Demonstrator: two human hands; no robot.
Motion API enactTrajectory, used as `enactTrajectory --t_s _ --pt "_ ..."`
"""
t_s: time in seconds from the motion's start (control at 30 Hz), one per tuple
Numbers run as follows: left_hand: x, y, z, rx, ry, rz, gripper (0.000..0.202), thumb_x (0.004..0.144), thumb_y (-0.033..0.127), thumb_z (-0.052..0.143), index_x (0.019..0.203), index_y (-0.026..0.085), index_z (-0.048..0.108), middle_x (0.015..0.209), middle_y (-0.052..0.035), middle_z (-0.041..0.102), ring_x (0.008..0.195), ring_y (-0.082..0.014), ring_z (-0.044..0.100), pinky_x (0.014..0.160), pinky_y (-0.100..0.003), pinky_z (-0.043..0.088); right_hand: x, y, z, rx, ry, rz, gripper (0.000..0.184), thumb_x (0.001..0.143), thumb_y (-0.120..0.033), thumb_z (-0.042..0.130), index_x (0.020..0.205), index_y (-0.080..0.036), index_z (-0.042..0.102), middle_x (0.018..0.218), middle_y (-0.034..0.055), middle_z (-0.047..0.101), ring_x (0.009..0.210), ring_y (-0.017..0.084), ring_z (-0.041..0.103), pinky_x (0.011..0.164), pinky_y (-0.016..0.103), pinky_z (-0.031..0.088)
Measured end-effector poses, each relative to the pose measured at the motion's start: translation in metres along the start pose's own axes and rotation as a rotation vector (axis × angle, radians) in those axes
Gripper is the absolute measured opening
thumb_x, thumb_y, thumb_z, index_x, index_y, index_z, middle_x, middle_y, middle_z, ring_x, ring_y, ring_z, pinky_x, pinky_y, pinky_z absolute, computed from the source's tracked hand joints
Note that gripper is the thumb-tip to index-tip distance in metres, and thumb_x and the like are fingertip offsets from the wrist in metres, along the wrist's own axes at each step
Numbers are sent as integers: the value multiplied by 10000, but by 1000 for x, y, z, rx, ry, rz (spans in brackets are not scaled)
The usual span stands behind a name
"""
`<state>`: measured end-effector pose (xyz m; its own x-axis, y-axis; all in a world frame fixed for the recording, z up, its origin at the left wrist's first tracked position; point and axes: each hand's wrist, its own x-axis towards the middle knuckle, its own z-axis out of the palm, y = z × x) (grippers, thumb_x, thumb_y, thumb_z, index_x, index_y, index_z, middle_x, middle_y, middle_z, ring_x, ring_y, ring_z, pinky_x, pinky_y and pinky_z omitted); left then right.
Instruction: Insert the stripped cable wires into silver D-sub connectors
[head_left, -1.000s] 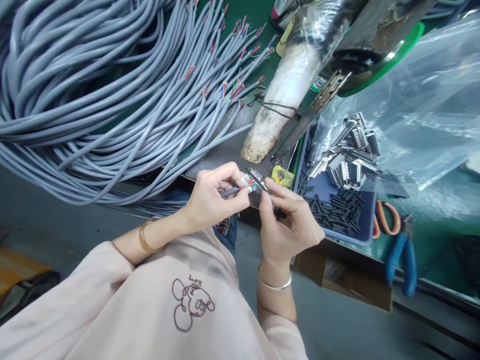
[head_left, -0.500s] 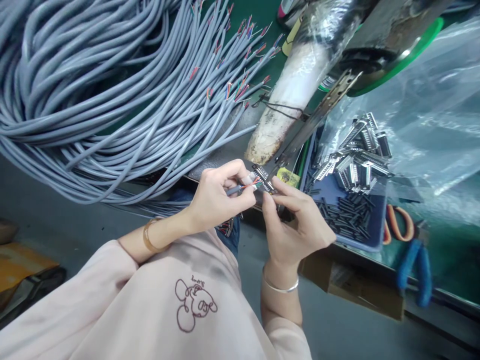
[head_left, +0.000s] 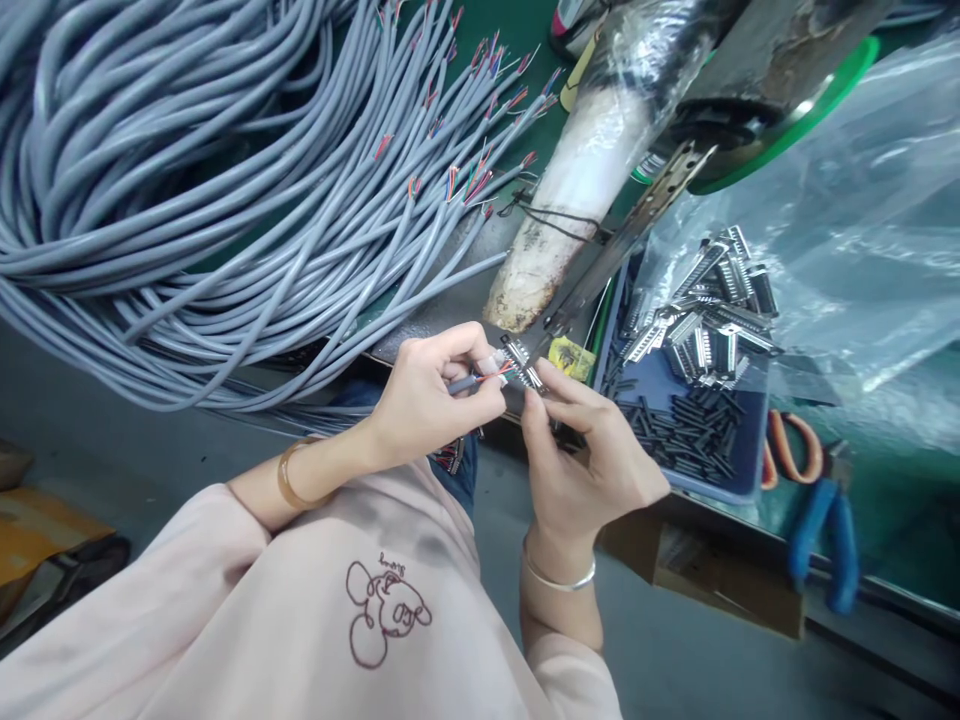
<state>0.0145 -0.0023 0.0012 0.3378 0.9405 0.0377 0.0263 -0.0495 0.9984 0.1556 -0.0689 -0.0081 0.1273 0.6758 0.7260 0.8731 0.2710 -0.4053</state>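
Between the thumb and fingers of my left hand (head_left: 442, 395) is the stripped end of a grey cable (head_left: 463, 384), its thin coloured wires (head_left: 501, 371) fanned toward the right. My right hand (head_left: 589, 450) pinches the lower end of a metal multi-pin connector (head_left: 523, 362). The wire ends meet the connector's near side; whether each one is fixed there cannot be made out. Just above the connector sits the blunt tip of a white wrapped tube (head_left: 517, 295), with a metal strip (head_left: 630, 235) slanting beside it.
Many grey cables (head_left: 187, 230) with stripped ends cover the bench at left. A blue tray (head_left: 739, 485) at right holds loose connectors (head_left: 709, 310) and short black tubes (head_left: 697, 430). Blue-handled cutters (head_left: 825, 540) and orange handles (head_left: 799, 450) lie beside it. A yellow piece (head_left: 571, 357) lies near the tray.
The whole view has shifted slightly left. Both hands keep their grips on the cable and connector, and the connector shows a little more clearly between them.
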Motion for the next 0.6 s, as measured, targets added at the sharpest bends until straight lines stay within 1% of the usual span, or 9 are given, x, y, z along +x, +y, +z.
enactTrajectory --t_s 0.17,0.33,0.43,0.6 --pt "0 -1 0 -24 9 -29 186 681 140 697 673 194 519 637 14 614 552 -87 566 481 -176 402 -1 0 1 -13 3 -23 171 860 -110 769 833 -221 642 964 3 822 819 169 802 687 229 619" --pt "-2 -1 -2 -37 7 -23 170 693 141 701 682 191 539 651 11 620 550 -83 558 475 -175 390 -4 1 2 -20 6 -13 164 866 -129 769 832 -219 635 966 -4 822 807 159 800 682 216 611" --pt "-2 0 -2 -38 10 -24 176 689 137 704 684 191 537 653 13 618 539 -77 541 473 -177 385 -4 1 2 -9 1 19 152 864 -133 769 837 -216 644 978 0 822 814 152 798 680 205 605" --pt "-1 2 -2 -68 7 -47 203 687 151 726 679 194 527 643 14 605 535 -77 531 476 -182 390 -3 2 2 83 -11 131 144 870 -143 756 808 -211 645 964 2 821 836 163 801 666 213 612"
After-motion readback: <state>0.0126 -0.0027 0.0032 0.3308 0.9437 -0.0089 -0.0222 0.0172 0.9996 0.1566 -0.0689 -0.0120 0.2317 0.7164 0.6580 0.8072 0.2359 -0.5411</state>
